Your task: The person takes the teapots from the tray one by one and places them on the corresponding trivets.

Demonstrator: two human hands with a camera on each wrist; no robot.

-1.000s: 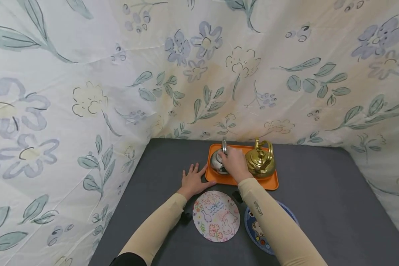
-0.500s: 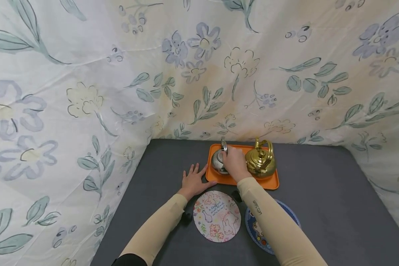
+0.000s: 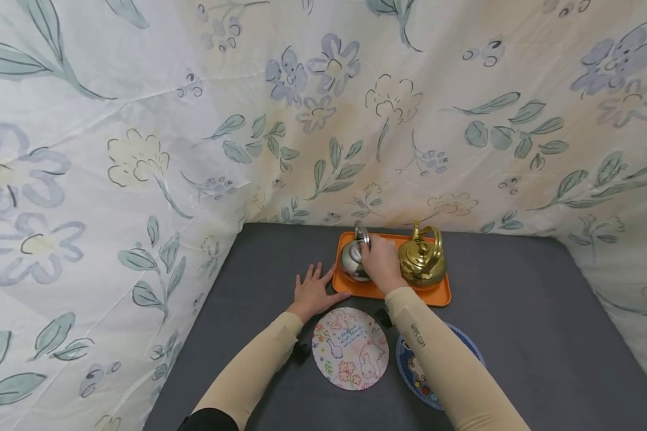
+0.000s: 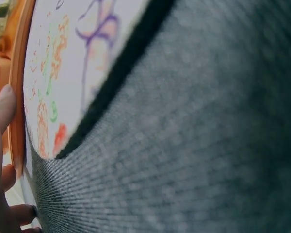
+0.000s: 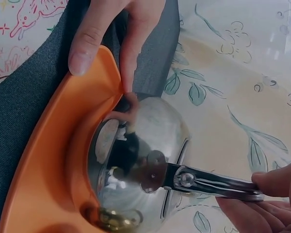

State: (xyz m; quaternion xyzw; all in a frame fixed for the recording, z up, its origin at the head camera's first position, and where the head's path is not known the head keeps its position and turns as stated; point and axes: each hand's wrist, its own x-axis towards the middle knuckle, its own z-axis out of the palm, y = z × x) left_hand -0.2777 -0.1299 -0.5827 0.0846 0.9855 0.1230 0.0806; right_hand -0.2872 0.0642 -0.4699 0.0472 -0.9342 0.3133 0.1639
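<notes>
A shiny silver kettle [image 3: 349, 261] sits on the left part of an orange tray [image 3: 365, 291]. My right hand [image 3: 383, 261] grips its metal handle [image 5: 213, 184], with thumb and fingers closed on the handle's end in the right wrist view. My left hand [image 3: 311, 293] lies with fingers spread at the tray's left front corner. Its thumb touches the tray rim, as the left wrist view also shows. A gold kettle [image 3: 422, 266] stands on the tray's right part, just beyond my right wrist.
In front of the tray lies a round pink-and-white mat [image 3: 350, 353] with rabbits and flowers. A round blue mat [image 3: 416, 377] is partly hidden under my right forearm. Behind the grey tabletop [image 3: 523, 323] hangs a floral curtain [image 3: 323, 78].
The silver kettle's top has shifted slightly left and turned a little in my right hand's grip. My left hand stays at the tray corner.
</notes>
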